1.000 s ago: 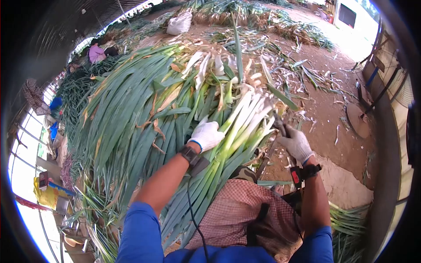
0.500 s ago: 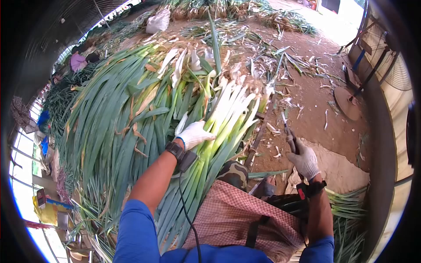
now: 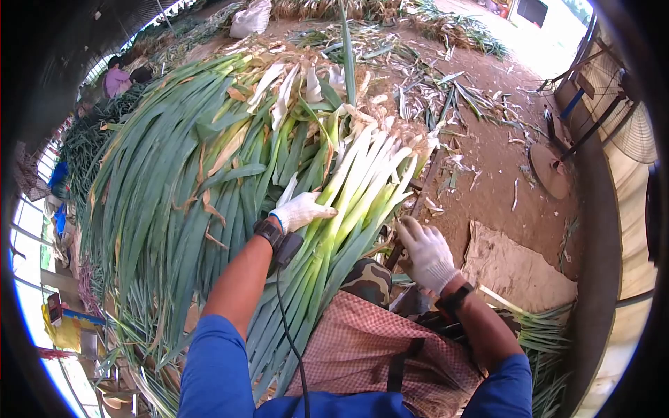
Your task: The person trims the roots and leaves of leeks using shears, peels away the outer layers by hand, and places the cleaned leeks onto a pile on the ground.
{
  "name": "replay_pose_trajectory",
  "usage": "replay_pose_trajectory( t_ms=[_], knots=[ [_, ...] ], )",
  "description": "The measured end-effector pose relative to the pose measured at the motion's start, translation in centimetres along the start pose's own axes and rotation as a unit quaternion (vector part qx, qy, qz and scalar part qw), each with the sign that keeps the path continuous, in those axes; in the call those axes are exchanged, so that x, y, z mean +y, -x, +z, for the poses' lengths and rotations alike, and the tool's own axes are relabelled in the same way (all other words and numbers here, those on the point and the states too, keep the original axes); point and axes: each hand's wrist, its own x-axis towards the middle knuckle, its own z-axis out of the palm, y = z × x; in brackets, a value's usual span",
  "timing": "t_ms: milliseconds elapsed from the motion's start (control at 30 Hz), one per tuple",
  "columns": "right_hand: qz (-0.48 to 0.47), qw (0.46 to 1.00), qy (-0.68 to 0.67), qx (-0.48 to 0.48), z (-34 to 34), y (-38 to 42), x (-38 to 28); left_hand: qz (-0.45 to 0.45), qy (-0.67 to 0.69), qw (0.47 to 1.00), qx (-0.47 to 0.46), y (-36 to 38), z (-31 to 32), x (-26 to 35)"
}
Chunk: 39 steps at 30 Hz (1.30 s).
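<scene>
My left hand, in a white glove, is closed against the large green onions, its thumb lying across the pale stalks and its other fingers partly hidden. These onions lie side by side, white root ends pointing away and green leaves running toward me. Just right of the stalks is my gloved right hand, fingers curled round the knife that shows in the earlier frame. The knife itself is almost wholly hidden by the hand now. Left of the pale stalks spreads a big heap of green onion leaves.
A checkered cloth covers my lap. Peeled scraps litter the dirt floor. To the right are a flat cardboard-like sheet, a standing fan and more onions. Another person is at the far left.
My right hand has moved left, from over the floor to beside the stalks, and the knife blade has gone out of sight. My left hand stays on the onions. The view has shifted slightly.
</scene>
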Motion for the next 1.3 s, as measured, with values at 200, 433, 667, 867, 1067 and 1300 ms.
replay_pose_trajectory(
  t_ms=[200,433,667,867,1067,1300],
  knots=[
    [-0.039,0.995,-0.037,-0.088,2.9,-10.0,2.2,0.015,0.08,0.996,-0.024,-1.4,-0.8,-3.7],
    [-0.138,0.979,0.091,-0.116,3.9,-13.7,3.2,-0.021,0.156,0.988,-0.013,-0.5,-0.7,-2.9],
    [-0.231,0.96,0.098,-0.126,1.3,-12.5,4.1,-0.015,0.137,0.99,0.008,-0.3,-0.7,-2.8],
    [-0.435,0.835,0.333,0.05,-3.7,-14.7,3.2,-0.037,0.163,0.986,0.011,0.0,-0.7,-2.7],
    [-0.265,0.958,-0.037,0.105,-20.8,-25.6,22.3,-0.05,0.276,0.96,-0.006,0.3,-1.0,-3.1],
    [0.281,0.848,0.271,0.358,-33.6,-16.0,32.2,-0.026,0.24,0.97,0.025,0.3,-0.4,-2.8]
  ],
)
